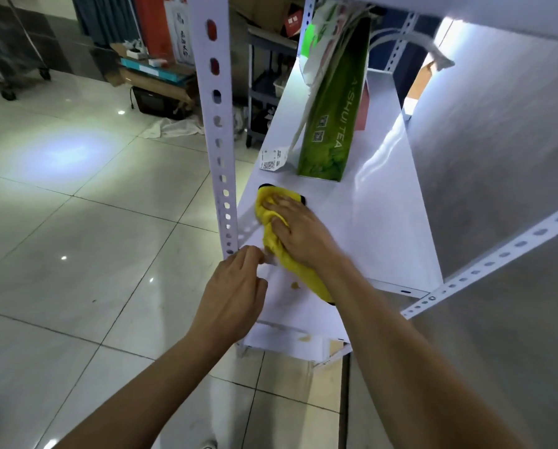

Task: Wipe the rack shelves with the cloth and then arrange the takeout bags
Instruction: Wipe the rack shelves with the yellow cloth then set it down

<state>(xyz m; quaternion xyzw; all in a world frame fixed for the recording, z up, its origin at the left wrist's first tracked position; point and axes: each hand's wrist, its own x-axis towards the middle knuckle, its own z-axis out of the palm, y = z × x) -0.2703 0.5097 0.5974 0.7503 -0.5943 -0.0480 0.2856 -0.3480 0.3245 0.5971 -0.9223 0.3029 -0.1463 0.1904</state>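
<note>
A yellow cloth [272,244] with black edging lies on the white rack shelf [374,228]. My right hand [298,233] presses flat on the cloth near the shelf's left front part. My left hand [235,286] rests at the shelf's front left edge beside the upright post, fingers curled, holding nothing that I can see. Farther back on the same shelf a green takeout bag [331,121] marked "A-SHUI TEA" stands upright with a white receipt [272,158] hanging at its left. A small brown stain [295,285] marks the shelf near the cloth.
A perforated white post [217,124] rises at the shelf's front left corner; a slanted perforated rail [484,265] crosses at the right. Another shelf [465,14] hangs overhead. Glossy floor tiles [77,254] spread to the left, with boxes and a cart [161,76] beyond.
</note>
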